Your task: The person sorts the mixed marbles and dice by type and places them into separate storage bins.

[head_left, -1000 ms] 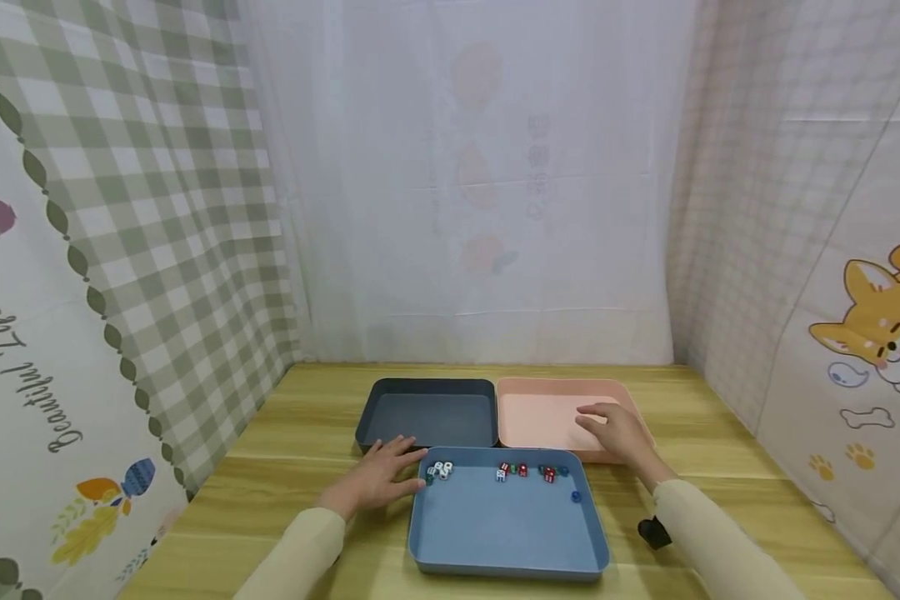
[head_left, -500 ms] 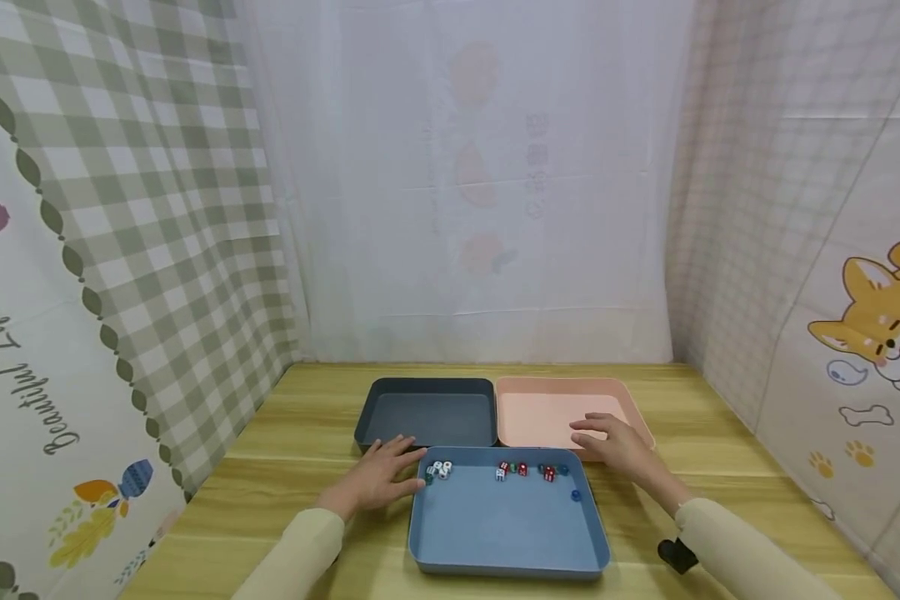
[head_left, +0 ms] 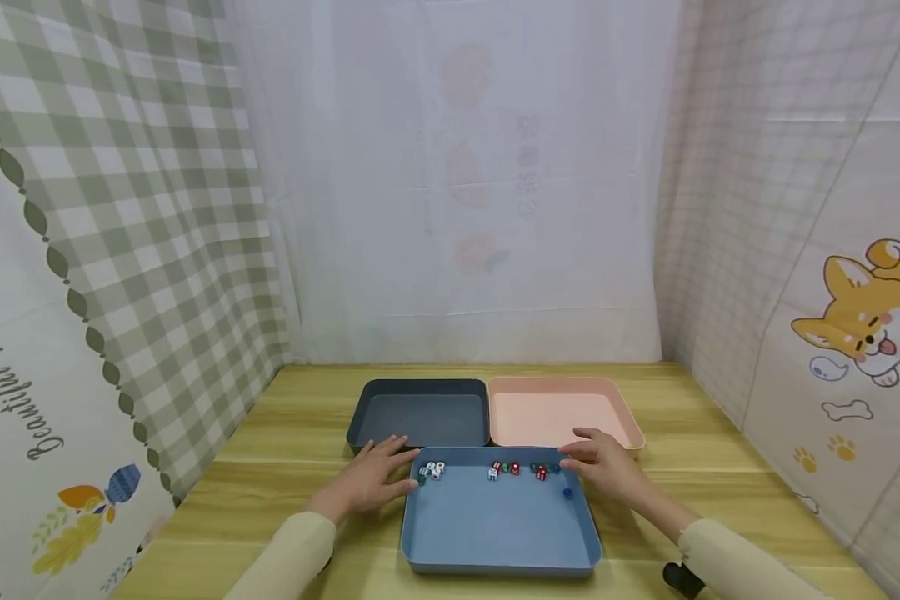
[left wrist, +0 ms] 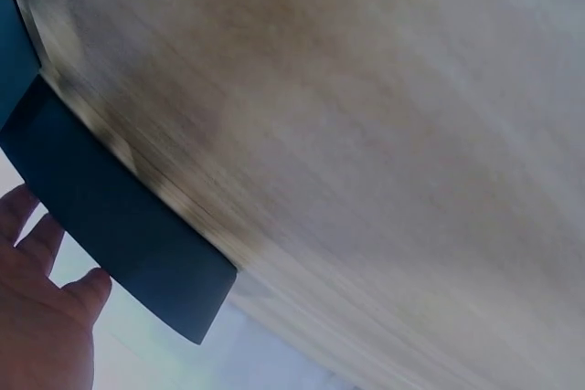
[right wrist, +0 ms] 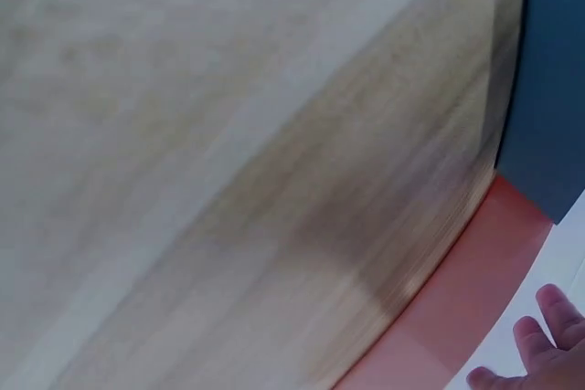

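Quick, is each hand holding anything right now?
Left hand: open, at the left edge of the blue tray.
Right hand: open, near the tray's far right corner; nothing visible in either.

The blue tray point(head_left: 498, 529) lies flat, with the left hand point(head_left: 366, 479) at its left edge and the right hand point(head_left: 607, 468) at its far right corner. White dice point(head_left: 437, 470) bunch in its far left corner; red dice point(head_left: 542, 472) sit along the back, and a small blue piece point(head_left: 567, 493) lies near the right side.
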`<state>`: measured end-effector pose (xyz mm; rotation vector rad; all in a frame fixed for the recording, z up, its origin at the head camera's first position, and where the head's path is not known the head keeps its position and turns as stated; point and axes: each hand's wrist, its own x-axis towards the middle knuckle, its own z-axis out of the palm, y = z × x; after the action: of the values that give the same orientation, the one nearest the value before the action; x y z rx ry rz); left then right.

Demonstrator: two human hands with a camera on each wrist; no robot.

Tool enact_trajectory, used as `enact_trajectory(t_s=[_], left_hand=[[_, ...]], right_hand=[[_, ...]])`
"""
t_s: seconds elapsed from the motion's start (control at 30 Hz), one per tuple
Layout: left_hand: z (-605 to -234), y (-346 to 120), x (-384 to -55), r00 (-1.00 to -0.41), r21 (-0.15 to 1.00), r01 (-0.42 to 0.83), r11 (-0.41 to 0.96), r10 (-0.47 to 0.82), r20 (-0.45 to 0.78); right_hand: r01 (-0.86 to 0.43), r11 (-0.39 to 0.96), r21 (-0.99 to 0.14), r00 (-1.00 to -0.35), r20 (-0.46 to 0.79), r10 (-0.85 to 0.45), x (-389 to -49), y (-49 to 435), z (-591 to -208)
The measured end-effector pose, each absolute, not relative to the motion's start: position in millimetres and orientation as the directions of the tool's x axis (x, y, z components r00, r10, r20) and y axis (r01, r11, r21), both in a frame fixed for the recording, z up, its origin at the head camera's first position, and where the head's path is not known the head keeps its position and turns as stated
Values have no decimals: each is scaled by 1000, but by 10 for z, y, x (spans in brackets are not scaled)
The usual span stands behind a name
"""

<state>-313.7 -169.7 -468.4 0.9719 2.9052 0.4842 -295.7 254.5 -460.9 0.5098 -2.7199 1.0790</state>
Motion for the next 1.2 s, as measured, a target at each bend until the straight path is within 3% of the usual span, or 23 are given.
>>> enact_trajectory(t_s=[0.23,0.47,0.7,1.2], left_hand=[[-4706,-1683,-3124,-800,305,588,749,595,80],[-4669,-1673,-3121,-792,314,595,739,607,73],[-4677,-1694,-3111,-798,322,583,746,600,55],[-4698,-1692,-3125,-805,332,574,748,590,62]], right_hand=[[-402,782,-476,-910,306,-281,-2814,2489,-4638],[-342,848,-405,-929,278,-242,-2702,2415,-4656],[-293,921,-256,-933,287,-217,-2628,2340,-4679],[-232,964,-133,-937,297,-184,-2589,2221,-4674]])
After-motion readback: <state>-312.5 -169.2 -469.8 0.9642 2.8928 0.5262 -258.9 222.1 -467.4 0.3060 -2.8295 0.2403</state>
